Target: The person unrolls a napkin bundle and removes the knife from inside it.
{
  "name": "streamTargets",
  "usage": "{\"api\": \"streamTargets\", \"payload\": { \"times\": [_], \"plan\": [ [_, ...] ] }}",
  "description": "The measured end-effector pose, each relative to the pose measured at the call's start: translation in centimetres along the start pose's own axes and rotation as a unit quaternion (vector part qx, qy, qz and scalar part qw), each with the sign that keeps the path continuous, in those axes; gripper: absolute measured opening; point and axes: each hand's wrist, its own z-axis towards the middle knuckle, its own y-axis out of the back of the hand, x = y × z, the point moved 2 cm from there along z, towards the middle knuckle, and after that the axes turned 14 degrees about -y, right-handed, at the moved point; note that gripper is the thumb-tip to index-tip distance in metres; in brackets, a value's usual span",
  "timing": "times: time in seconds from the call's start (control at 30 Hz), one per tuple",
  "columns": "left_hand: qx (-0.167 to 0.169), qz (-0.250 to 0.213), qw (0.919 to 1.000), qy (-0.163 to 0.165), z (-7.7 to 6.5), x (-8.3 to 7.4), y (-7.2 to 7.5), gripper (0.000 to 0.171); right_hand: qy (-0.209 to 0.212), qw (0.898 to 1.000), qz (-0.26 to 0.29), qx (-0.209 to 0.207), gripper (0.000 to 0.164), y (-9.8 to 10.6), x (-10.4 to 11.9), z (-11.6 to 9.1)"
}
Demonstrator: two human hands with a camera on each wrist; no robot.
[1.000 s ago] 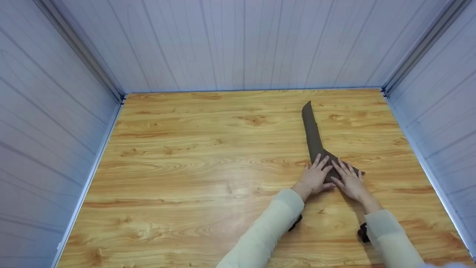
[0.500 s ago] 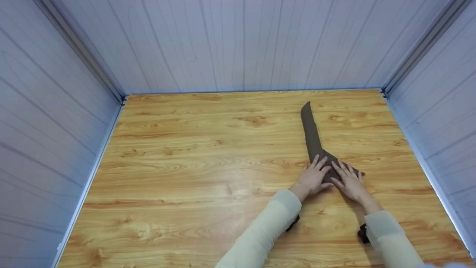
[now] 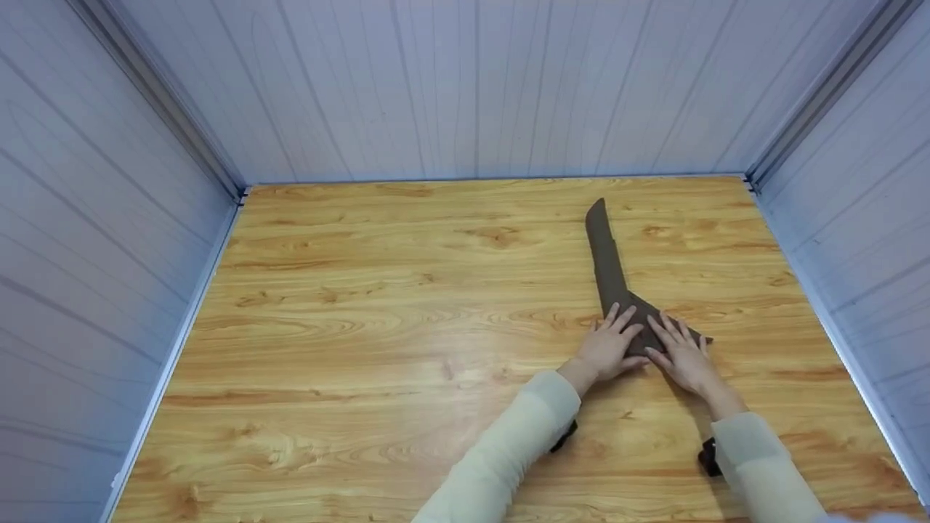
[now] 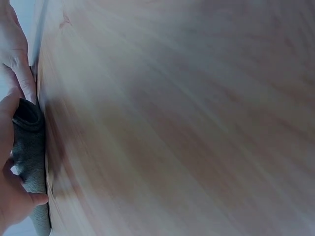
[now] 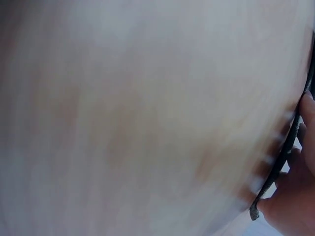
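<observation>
A dark grey-brown towel (image 3: 612, 269) lies on the wooden table, folded into a long narrow strip that runs away toward the back. At its near end a shorter pointed flap angles off to the right. My left hand (image 3: 609, 350) rests with spread fingers on the left side of the bend. On the flap, my right hand (image 3: 684, 357) presses flat, its fingers also spread. The left wrist view shows the soft, fuzzy towel (image 4: 30, 152) rolled into a tube shape at its end beneath the fingers. Seen from the right wrist, its thin edge (image 5: 281, 160) runs under the fingers.
The wood-grain tabletop (image 3: 407, 305) stretches to the left of the hands. Pale panelled walls (image 3: 436, 87) enclose it at the back and on both sides. A black wrist device (image 3: 710, 457) sits under the right sleeve.
My left hand has shifted slightly left and toward me. The towel's long strip has swung a little to the left. The right hand has stayed in place.
</observation>
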Motion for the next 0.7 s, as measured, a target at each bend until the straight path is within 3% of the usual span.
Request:
{"api": "streamTargets", "payload": {
  "times": [0.27,0.7],
  "plan": [
    [-0.017,-0.017,0.9997,-0.01,-0.48,0.26,0.15,0.06,-0.002,1.0,0.001,0.0,0.064,-0.1,0.05,0.0],
    [-0.018,-0.035,0.9991,-0.016,-0.9,0.63,0.41,0.06,0.002,1.0,0.01,-0.001,0.062,0.07,0.13,-0.11]
  ]
}}
